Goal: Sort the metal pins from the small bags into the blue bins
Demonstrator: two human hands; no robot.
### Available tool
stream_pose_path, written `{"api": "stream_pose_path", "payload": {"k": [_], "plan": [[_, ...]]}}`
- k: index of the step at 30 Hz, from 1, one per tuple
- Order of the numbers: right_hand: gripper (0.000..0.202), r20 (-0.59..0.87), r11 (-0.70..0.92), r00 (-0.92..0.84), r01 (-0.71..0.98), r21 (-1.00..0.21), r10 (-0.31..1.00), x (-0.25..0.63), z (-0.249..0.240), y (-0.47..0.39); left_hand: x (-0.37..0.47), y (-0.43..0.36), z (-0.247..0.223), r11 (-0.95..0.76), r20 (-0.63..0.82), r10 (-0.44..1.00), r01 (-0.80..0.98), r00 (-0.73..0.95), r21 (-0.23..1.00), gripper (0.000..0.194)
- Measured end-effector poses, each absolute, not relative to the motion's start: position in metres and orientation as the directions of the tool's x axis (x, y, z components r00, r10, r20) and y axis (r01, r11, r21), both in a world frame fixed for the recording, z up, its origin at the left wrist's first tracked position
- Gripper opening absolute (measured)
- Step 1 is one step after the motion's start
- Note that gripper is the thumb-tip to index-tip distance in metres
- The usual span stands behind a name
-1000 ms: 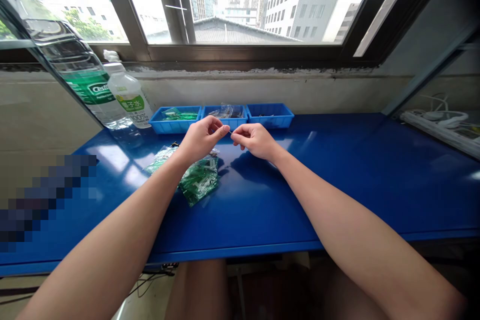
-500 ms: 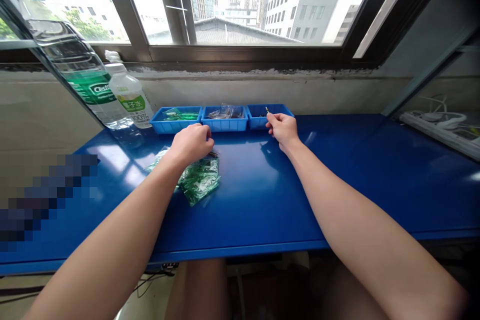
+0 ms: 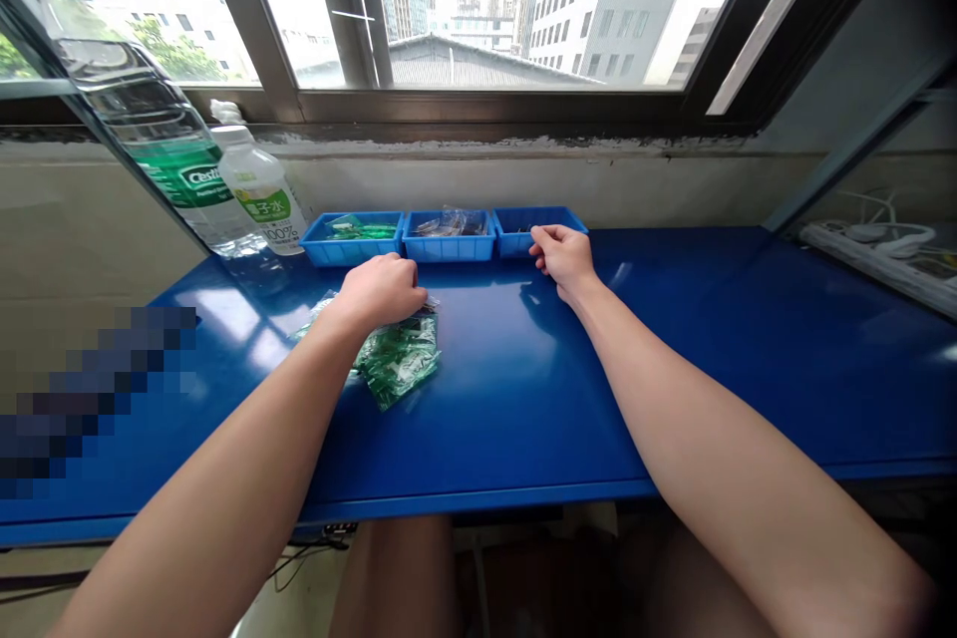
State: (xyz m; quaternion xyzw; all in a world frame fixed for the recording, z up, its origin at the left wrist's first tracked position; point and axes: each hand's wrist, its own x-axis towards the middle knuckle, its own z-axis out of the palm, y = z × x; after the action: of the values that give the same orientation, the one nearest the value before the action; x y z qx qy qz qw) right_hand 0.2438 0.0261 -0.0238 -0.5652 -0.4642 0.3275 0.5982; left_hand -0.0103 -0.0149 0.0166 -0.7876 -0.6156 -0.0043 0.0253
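Observation:
My left hand point(image 3: 381, 289) is closed, its fingers curled down over a pile of small clear plastic bags with green print point(image 3: 404, 364) on the tabletop. What its fingertips grip is hidden behind the hand. My right hand point(image 3: 564, 254) reaches to the front of the right blue bin point(image 3: 549, 217), thumb and forefinger pinched together at its rim. Anything between those fingertips is too small to make out. A few tiny dark pieces lie inside that bin. The middle blue bin point(image 3: 449, 249) holds clear bags with brownish contents, and the left blue bin point(image 3: 351, 252) holds green-printed bags.
The bins stand in a row against the wall on the blue table point(image 3: 508, 419). A large water bottle point(image 3: 179, 169) and a smaller bottle point(image 3: 261, 194) stand left of them, beside a metal post. White cables and a power strip point(image 3: 889, 264) lie at the far right.
The small gold-and-dark piece that stuck up from my right fingertips is no longer visible. My left hand has shifted very slightly down over the bags.

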Motion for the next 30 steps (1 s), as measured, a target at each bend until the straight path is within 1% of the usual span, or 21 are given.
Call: {"api": "stream_pose_path", "payload": {"k": [2, 4, 8, 13, 18, 23, 26, 30], "plan": [[0.016, 0.190, 0.150, 0.322, 0.145, -0.978, 0.927, 0.241, -0.023, 0.025, -0.012, -0.015, 0.016, -0.229, -0.011, 0.973, 0.971, 0.229, -0.063, 0.033], [0.016, 0.194, 0.150, 0.291, 0.165, -0.975, 0.937, 0.239, -0.023, 0.023, -0.012, -0.015, 0.016, -0.218, -0.049, 0.975, 0.974, 0.215, -0.060, 0.038], [0.016, 0.197, 0.149, 0.236, 0.208, -0.967, 0.951, 0.235, -0.023, 0.021, -0.010, -0.018, 0.018, -0.216, -0.091, 0.973, 0.975, 0.211, -0.048, 0.039], [0.016, 0.213, 0.169, 0.137, 0.278, -0.946, 0.967, 0.231, -0.023, 0.019, -0.011, -0.018, 0.018, -0.240, -0.090, 0.968, 0.970, 0.235, -0.050, 0.034], [0.019, 0.256, 0.218, 0.046, 0.393, -0.893, 0.966, 0.229, -0.026, 0.018, -0.014, -0.013, 0.015, -0.255, -0.088, 0.964, 0.966, 0.250, -0.044, 0.029], [0.021, 0.294, 0.266, -0.020, 0.490, -0.830, 0.955, 0.227, -0.026, 0.014, -0.015, -0.012, 0.015, -0.215, -0.068, 0.975, 0.976, 0.214, -0.018, 0.029], [0.022, 0.296, 0.271, -0.035, 0.516, -0.813, 0.955, 0.226, -0.024, 0.012, -0.013, -0.015, 0.017, -0.200, -0.048, 0.979, 0.980, 0.200, -0.001, 0.030], [0.022, 0.297, 0.277, -0.050, 0.533, -0.799, 0.953, 0.225, -0.022, 0.010, -0.010, -0.018, 0.020, -0.155, -0.043, 0.987, 0.988, 0.155, 0.020, 0.025]]}}
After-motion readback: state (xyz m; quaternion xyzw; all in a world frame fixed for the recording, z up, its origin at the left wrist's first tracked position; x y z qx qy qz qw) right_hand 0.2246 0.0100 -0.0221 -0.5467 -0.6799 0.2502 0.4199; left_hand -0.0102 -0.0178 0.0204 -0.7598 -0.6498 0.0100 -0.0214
